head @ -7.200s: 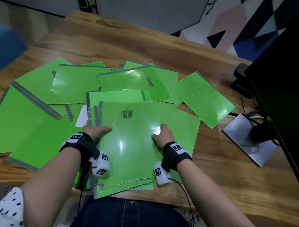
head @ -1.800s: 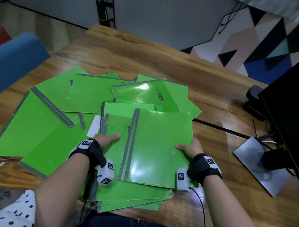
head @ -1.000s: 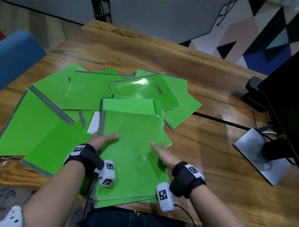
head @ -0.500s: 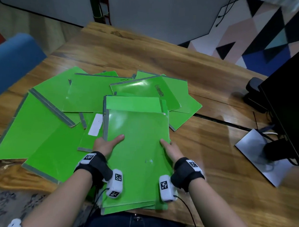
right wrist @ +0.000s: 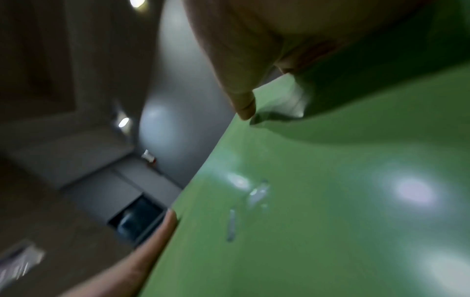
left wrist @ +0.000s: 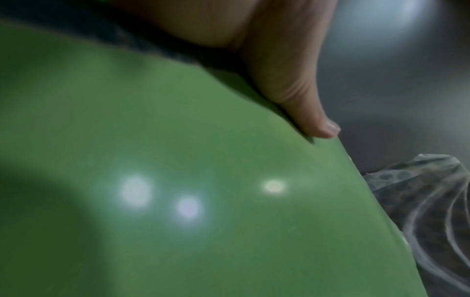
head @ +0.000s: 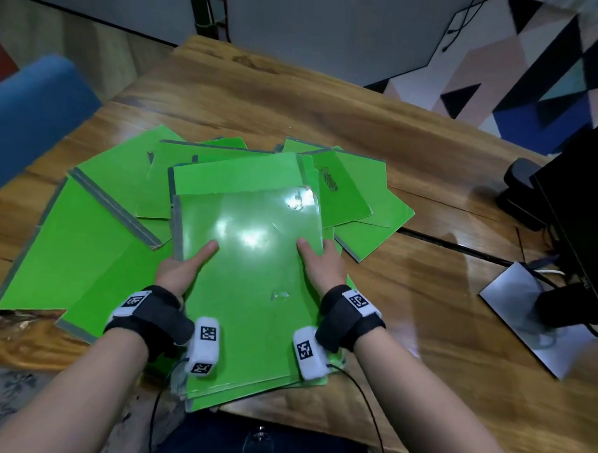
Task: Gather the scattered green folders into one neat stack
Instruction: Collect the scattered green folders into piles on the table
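Nearest, at the front edge of the wooden surface: a stack of green folders, its near end overhanging the edge, lower sheets fanned out slightly at the bottom. Gripped along both long sides. Left hand clasped on the stack's left edge beside the grey spine, thumb laid on the glossy cover, fingers hidden beneath. Right hand clasped on the right edge, thumb on top, one fingertip showing past the folder's rim. Black straps with white marker tags on both wrists. Ceiling lights mirrored as bright spots on the top cover.

Just beyond the stack's far end, and partly under it: another green folder, offset and sticking out. Left of the stack: loose green folders spread flat and overlapping, some with grey spines, reaching the surface's left edge. Behind and right: more overlapping folders, one bearing a dark scribble.

Farther right: a silver monitor base and a black monitor. At far left, off the surface: a blue chair back. Beyond, a grey wall and a geometric patterned panel.
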Available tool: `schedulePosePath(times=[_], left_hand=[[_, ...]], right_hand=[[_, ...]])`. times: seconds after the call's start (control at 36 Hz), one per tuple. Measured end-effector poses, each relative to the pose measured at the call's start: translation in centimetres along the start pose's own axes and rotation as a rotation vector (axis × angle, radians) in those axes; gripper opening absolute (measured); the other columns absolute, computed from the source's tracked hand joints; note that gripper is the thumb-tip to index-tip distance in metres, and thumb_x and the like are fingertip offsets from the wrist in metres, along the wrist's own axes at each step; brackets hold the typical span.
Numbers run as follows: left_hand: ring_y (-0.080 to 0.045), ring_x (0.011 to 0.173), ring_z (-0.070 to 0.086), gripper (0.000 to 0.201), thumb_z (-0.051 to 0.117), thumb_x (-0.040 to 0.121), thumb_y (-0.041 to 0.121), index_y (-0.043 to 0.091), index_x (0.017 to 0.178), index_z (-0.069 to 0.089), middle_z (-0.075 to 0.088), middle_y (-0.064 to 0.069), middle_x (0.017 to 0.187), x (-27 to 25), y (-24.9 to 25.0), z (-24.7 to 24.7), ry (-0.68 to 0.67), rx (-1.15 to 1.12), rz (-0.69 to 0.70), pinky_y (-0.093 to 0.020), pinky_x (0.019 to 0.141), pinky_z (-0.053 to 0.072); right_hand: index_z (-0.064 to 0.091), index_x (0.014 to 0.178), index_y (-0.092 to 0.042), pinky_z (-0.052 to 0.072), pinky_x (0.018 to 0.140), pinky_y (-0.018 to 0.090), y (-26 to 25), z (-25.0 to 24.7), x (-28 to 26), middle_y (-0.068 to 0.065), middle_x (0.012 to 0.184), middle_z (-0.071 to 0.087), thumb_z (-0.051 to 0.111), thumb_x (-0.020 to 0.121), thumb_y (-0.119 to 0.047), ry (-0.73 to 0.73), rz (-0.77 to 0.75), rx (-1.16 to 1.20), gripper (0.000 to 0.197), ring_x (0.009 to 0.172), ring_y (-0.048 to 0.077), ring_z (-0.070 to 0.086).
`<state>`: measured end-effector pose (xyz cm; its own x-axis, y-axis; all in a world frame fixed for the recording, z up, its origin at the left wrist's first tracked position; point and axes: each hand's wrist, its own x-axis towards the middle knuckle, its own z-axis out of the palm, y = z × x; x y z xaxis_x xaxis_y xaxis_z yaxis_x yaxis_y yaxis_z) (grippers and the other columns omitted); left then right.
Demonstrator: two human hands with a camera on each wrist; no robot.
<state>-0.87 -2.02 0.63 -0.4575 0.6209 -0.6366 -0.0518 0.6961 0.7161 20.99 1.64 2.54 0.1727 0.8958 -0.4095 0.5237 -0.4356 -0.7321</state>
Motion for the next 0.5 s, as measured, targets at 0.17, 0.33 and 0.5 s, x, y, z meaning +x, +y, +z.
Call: schedulePosePath(times=[0.17, 0.33, 0.5], left_hand=[[-0.032, 0.128, 0.042, 0.107, 0.074, 0.065, 0.058, -0.005, 0.141, 0.032, 0.042, -0.021, 0.142, 1.7, 1.2, -2.9, 0.104, -0.085, -0.001, -0.041, 0.106, 0.034], [-0.025, 0.093, 0.045, 0.095, 0.075, 0.067, 0.057, -0.005, 0.132, 0.044, 0.053, -0.010, 0.106, 3.3, 2.2, -6.0, 0.160, -0.087, 0.026, -0.033, 0.080, 0.036], [-0.023, 0.088, 0.043, 0.054, 0.074, 0.069, 0.054, 0.007, 0.080, 0.048, 0.049, -0.007, 0.088, 5.4, 2.2, -8.2, 0.159, -0.038, 0.011, -0.031, 0.079, 0.036]], right_hand=[[0.042, 0.137, -0.004, 0.039, 0.101, 0.039, -3.6, 1.3, 1.0, 0.018, 0.137, 0.050, 0.017, 0.098, -0.055, -0.113, -0.156, -0.374, 0.069, 0.123, 0.030, 0.052], [0.057, 0.111, -0.002, 0.040, 0.069, 0.024, -5.2, 2.1, 5.8, 0.018, 0.112, 0.058, 0.031, 0.100, -0.042, -0.107, -0.001, -0.381, 0.049, 0.089, 0.027, 0.056], [0.054, 0.122, 0.002, 0.045, 0.092, 0.036, -3.8, 2.7, 11.0, 0.019, 0.127, 0.056, 0.038, 0.097, -0.043, 0.084, 0.332, -0.257, 0.054, 0.107, 0.030, 0.056]])
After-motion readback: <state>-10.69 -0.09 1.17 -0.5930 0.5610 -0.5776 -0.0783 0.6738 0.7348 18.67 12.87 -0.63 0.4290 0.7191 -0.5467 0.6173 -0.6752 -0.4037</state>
